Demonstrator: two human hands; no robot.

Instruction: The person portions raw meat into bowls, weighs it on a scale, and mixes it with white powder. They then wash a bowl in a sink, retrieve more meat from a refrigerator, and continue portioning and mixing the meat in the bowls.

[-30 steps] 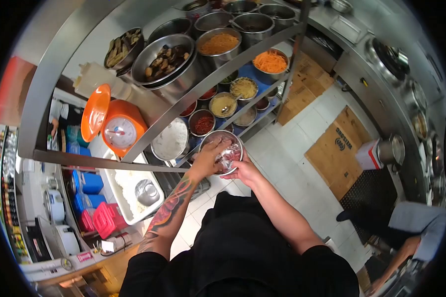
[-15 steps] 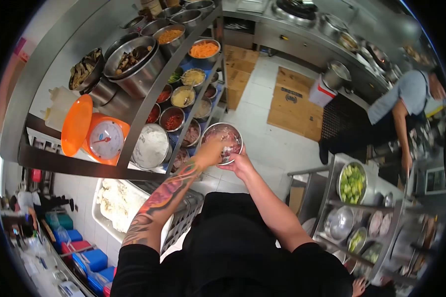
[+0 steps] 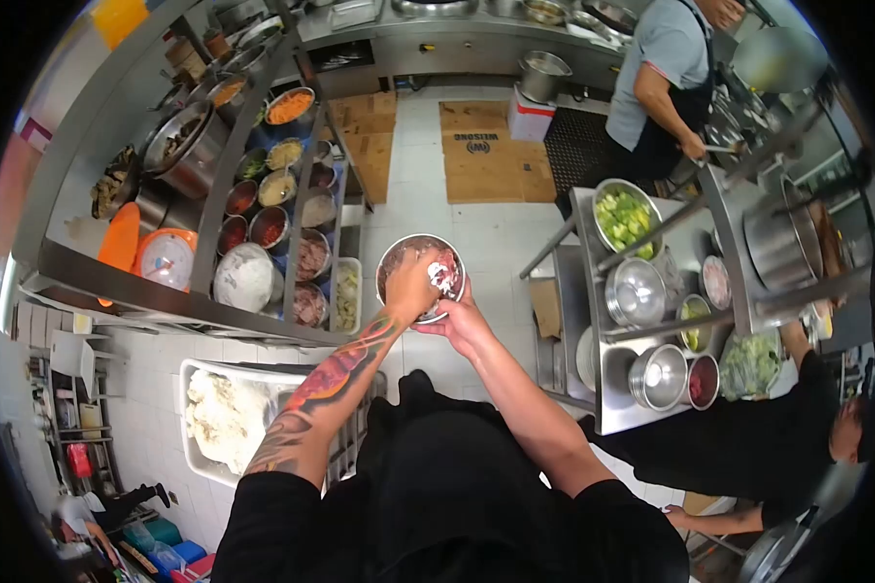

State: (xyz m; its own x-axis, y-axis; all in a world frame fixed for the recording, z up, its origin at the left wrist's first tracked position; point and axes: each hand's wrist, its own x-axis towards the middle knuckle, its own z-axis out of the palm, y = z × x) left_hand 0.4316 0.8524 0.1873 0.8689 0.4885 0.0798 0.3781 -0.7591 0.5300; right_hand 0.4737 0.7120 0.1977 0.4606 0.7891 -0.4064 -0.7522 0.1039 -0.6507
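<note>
A steel bowl (image 3: 383,257) of raw meat (image 3: 446,260) with white powder on it is held out in front of my body. My left hand (image 3: 411,290), on the tattooed arm, reaches down inside the bowl. Its fingers curl into the meat, and the fingertips are hidden there. Around the near right side of the bowl my right hand (image 3: 460,325) is closed, thumb near the rim and fingers beneath. A clump of white powder lies on the meat beside my left hand.
Left, a steel rack holds ingredient bowls, a bowl of white powder (image 3: 244,276) and an orange scale (image 3: 167,258). Below is a white tub (image 3: 196,435). Right, a steel shelf holds a bowl of chopped greens (image 3: 623,220). One co-worker (image 3: 656,87) stands behind it, another (image 3: 748,428) nearer.
My view has swung to the right, showing more of the right-hand shelf and the nearer co-worker. My left hand has shifted within the bowl. The right hand still supports it.
</note>
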